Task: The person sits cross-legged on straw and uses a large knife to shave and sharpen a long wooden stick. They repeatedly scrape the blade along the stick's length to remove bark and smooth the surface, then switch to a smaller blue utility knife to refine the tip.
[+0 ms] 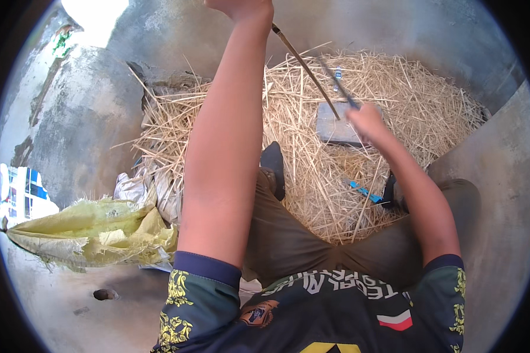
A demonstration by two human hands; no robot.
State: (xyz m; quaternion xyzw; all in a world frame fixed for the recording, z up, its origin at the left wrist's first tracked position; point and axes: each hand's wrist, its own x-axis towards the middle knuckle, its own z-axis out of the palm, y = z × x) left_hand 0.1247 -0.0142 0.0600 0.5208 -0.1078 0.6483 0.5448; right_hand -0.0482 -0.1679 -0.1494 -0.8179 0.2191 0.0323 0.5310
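My left hand (239, 8) is raised at the top edge, its fingers mostly cut off by the frame. From it a thin brown stick (303, 63) slants down, its lower end at a grey block (335, 125) lying in the straw. The fingers of my right hand (366, 122) are closed round the handle of a long knife, smeared by motion. Its dark, narrow blade (339, 85) points up and away, just right of the stick. Whether blade and stick touch, I cannot tell.
Loose straw (394, 82) heaps over the floor around the block. A small bottle (337, 78) lies behind the block, and a blue strip (366, 192) lies near my right foot. At left is a frayed yellow sack (94, 229). Grey walls (383, 26) rise behind.
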